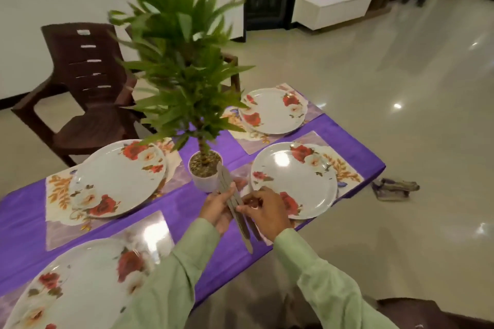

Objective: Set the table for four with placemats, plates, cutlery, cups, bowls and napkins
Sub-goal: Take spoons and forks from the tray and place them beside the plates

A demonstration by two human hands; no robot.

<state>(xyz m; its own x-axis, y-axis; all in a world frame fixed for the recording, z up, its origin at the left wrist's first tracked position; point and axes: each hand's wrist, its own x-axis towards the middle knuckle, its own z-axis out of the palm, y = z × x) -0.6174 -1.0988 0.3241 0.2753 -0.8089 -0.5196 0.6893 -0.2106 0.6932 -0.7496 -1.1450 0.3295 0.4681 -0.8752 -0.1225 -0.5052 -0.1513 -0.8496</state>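
Your left hand (217, 209) grips cutlery bundle (230, 189), held above bench (173, 201) near its edge, tips just beside plant pot (204, 177). Your right hand (264, 212) pinches one piece of bundle; which kind, too blurred to tell. Four plates lie on placemats; nearest plate (294, 179) just right of your hands.

Risks:
- slack left grip while you draw piece out: others slide free, drop to floor (374, 115)
- bundle tips swing into pot, tip plant
- piece set on plate rim skids off
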